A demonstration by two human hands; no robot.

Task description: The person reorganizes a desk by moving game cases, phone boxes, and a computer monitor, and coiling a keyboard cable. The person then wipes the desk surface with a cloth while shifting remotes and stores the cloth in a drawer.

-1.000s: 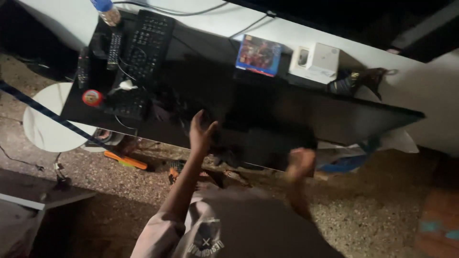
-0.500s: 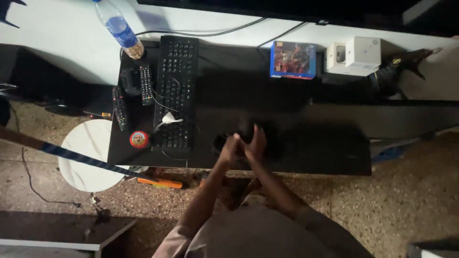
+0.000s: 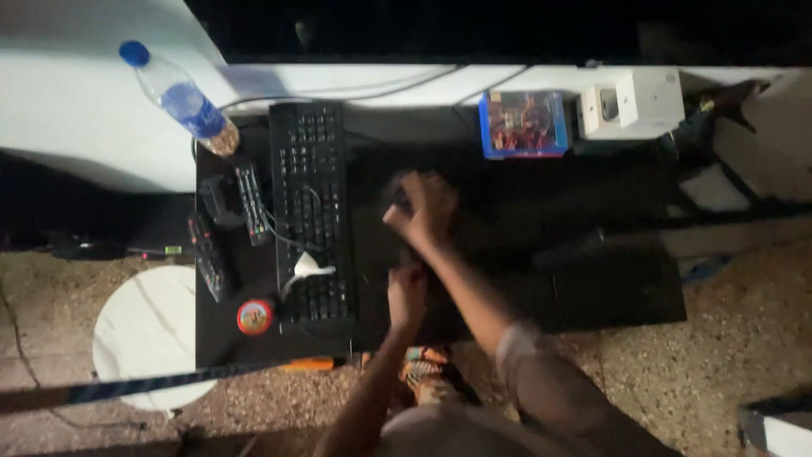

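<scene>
Flanking one keyboard (image 3: 310,213) (three remotes (image 3: 251,204))

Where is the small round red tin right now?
In the head view, the red tin sits on the black table's front-left part, beside the keyboard's near end.

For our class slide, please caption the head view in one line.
Both hands, left and right, reach over a dark desk beside a black keyboard.
</scene>
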